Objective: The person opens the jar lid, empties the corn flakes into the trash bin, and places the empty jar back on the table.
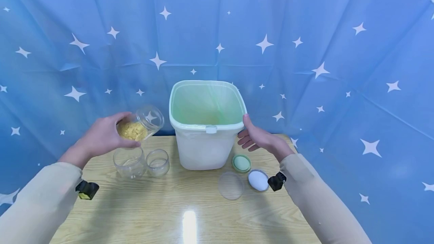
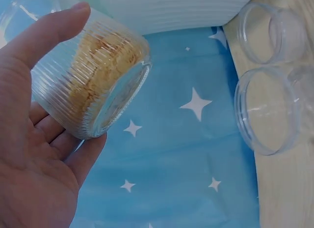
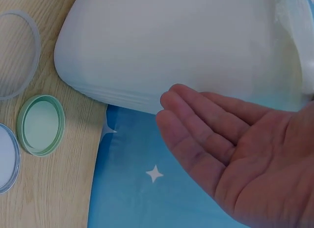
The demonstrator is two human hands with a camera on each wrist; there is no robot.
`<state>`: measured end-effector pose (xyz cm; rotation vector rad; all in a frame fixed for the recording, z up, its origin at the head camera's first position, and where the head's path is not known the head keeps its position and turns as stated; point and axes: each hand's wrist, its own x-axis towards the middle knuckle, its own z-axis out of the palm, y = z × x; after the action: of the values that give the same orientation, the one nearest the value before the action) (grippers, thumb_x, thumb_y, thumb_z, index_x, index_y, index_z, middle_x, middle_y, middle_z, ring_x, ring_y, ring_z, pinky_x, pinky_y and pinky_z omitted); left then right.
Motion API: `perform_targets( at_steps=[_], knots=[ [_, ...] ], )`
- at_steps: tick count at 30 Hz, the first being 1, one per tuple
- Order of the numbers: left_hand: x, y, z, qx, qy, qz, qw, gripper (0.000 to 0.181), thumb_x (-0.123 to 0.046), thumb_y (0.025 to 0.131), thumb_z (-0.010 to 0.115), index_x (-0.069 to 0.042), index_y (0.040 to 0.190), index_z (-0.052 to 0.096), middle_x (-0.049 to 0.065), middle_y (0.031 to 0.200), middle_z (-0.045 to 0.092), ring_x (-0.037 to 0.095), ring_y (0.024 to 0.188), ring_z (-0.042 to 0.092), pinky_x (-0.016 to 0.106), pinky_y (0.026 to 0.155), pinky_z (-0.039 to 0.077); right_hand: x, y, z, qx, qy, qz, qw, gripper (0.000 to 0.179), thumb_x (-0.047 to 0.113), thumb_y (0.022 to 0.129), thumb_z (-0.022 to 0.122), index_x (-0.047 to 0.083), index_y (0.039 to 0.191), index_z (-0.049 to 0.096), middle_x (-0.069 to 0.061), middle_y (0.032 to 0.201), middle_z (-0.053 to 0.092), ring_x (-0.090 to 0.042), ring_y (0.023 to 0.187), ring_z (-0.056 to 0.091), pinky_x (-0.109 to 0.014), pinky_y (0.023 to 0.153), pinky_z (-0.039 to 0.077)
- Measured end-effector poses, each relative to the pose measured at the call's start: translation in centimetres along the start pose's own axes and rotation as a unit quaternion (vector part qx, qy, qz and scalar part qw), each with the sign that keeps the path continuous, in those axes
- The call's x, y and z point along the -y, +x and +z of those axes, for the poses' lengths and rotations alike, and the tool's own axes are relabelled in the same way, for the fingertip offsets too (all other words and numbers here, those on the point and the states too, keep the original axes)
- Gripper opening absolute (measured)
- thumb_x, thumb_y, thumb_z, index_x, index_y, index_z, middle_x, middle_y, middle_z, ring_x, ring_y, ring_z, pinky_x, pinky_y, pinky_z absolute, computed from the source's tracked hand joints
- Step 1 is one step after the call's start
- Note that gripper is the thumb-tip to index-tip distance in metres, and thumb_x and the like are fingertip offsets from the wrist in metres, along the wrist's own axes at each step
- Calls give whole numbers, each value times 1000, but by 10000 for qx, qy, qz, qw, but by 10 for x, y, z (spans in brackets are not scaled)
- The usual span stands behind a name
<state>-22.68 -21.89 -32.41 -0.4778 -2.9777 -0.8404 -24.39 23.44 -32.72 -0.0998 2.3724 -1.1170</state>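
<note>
My left hand [image 1: 103,134] grips a clear ribbed jar [image 2: 59,85], with the thumb on one side and the fingers on the other. Pale yellow flakes [image 1: 133,131] fill its lower part. The jar is tilted over, its mouth facing right towards a white bin [image 1: 203,150] with a pale green rim and inside. At the bin's right side is my right hand [image 1: 259,138], thumb at the rim and fingers loosely extended below it along the wall. The right wrist view shows the open palm [image 3: 265,169] beside the bin.
Two clear open jars, a larger one [image 1: 129,165] and a smaller one [image 1: 158,163], stand on the wooden table [image 1: 152,214] left of the bin. To its right lie a green lid [image 1: 241,163], a clear lid [image 1: 231,186] and a white lid [image 1: 258,180]. A blue starred curtain [image 1: 217,29] hangs behind.
</note>
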Motion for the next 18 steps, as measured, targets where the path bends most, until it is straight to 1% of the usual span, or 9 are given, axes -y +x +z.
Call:
perform_targets(
  at_steps=[3, 9, 11, 14, 18],
  knots=[
    [-2, 5, -6, -75, 73, 16, 9999, 106, -59, 68, 81, -1, 146, 39, 21, 130, 58, 33, 107, 59, 50, 87, 48, 0, 2, 1, 30, -8, -61, 10000, 106, 74, 90, -4, -7, 137, 44, -26, 133, 56, -39, 122, 57, -48, 101, 49],
    [-9, 15, -15, -172, 52, -32, 9998, 99, -56, 68, 82, -6, 144, 43, 20, 131, 58, 34, 114, 57, 53, 92, 47, 1, 0, -1, 15, 1, -38, 10000, 107, 75, 89, -5, -7, 137, 45, -25, 132, 57, -38, 121, 57, -49, 102, 49],
    [-12, 19, -18, -191, 67, -60, 9998, 98, -56, 68, 82, -7, 144, 43, 19, 131, 58, 34, 113, 57, 53, 91, 47, 1, 0, -1, 10, 13, -70, 10000, 108, 75, 89, -4, -8, 138, 45, -26, 133, 57, -39, 122, 57, -49, 101, 49],
    [-17, 24, -22, -194, 174, -94, 9996, 101, -59, 68, 81, -7, 144, 42, 19, 131, 58, 35, 114, 56, 54, 92, 47, 3, 1, -1, 44, -10, -112, 9999, 107, 75, 90, -2, -8, 138, 44, -26, 133, 57, -40, 123, 56, -49, 101, 49],
    [-24, 31, -25, -195, 313, -81, 9993, 104, -62, 67, 80, -6, 146, 40, 20, 129, 59, 35, 113, 57, 56, 93, 47, 4, 1, 0, 52, -25, -68, 10000, 103, 74, 91, 0, -8, 138, 43, -25, 132, 57, -40, 123, 56, -48, 102, 49]
  ],
)
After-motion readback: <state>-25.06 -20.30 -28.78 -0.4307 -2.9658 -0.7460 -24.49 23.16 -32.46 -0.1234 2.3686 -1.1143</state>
